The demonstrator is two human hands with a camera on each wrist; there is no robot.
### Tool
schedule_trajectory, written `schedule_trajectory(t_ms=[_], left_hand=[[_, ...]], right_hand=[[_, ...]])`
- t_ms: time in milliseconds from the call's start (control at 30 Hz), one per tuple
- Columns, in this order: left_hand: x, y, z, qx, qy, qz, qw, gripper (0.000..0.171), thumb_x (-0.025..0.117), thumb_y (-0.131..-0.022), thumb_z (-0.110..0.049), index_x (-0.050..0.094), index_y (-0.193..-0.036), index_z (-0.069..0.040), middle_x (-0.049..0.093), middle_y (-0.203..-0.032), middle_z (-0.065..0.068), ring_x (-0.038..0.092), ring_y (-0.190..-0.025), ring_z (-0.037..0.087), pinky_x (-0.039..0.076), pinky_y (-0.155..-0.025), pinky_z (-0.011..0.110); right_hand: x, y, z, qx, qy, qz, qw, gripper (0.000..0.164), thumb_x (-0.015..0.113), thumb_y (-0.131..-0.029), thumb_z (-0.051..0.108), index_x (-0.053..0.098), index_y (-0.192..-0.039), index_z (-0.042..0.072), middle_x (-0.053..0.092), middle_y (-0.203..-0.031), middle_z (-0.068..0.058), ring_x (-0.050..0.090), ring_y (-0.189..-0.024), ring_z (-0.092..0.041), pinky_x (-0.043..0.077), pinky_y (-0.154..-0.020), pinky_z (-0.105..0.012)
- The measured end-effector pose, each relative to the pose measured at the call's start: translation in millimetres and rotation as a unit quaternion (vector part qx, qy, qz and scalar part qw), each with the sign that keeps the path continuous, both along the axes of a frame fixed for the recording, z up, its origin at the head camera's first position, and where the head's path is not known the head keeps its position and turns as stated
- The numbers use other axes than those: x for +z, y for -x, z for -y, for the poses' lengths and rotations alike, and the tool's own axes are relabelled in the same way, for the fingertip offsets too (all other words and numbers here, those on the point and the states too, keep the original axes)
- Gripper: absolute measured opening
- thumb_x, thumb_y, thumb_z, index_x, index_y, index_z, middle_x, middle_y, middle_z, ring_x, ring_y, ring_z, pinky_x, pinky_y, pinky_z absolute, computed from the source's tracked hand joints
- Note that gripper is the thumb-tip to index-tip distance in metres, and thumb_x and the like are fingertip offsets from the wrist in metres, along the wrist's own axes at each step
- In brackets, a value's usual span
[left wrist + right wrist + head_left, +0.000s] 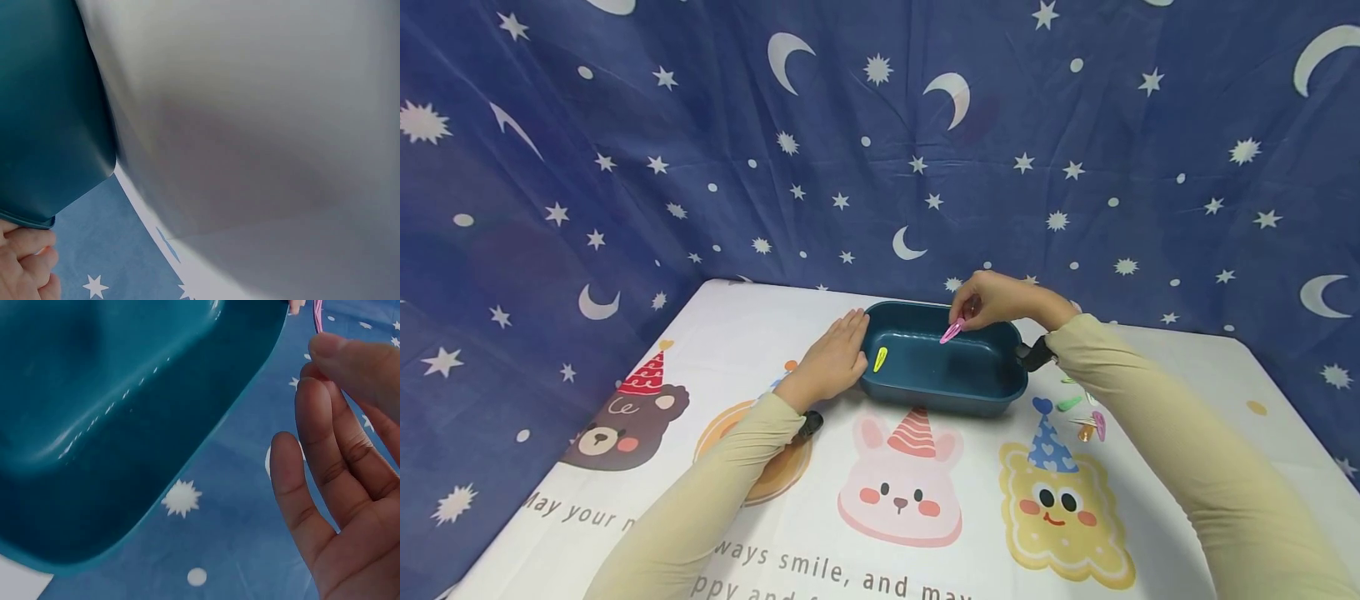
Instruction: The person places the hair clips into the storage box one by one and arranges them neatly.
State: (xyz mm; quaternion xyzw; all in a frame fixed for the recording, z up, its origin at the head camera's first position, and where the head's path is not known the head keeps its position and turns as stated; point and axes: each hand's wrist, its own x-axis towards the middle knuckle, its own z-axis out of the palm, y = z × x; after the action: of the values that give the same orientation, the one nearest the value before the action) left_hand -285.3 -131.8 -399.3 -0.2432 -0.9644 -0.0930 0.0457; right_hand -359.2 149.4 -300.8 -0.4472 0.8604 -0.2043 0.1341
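Pink hair clip [952,332], long axis slanting down-left above teal tub [934,401], pinched in fingers of right hand [994,298]; left hand [835,358], fingers together, at rim.

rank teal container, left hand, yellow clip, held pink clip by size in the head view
1. Teal container
2. Left hand
3. Yellow clip, held pink clip: look alike, pink one partly covered, so unranked
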Motion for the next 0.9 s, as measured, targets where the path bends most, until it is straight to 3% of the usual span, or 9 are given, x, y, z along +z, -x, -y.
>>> schedule_trajectory(t_ms=[900], left_hand=[[-1.1, -0.2, 1.5, 0.003, 0.002, 0.0, 1.0, 0.06, 0.036, -0.093, -0.019, 0.024, -0.145, 0.008, 0.021, -0.155, 0.021, 0.016, -0.146, 0.031, 0.015, -0.12, 0.041]], right_hand=[[-31.1, 9.5, 46.3, 0.055, 0.006, 0.037, 0.998, 0.011, 0.073, -0.077, 0.001, 0.074, -0.087, 0.004, 0.068, -0.075, -0.006, 0.054, -0.063, -0.008, 0.051, -0.061, -0.018]])
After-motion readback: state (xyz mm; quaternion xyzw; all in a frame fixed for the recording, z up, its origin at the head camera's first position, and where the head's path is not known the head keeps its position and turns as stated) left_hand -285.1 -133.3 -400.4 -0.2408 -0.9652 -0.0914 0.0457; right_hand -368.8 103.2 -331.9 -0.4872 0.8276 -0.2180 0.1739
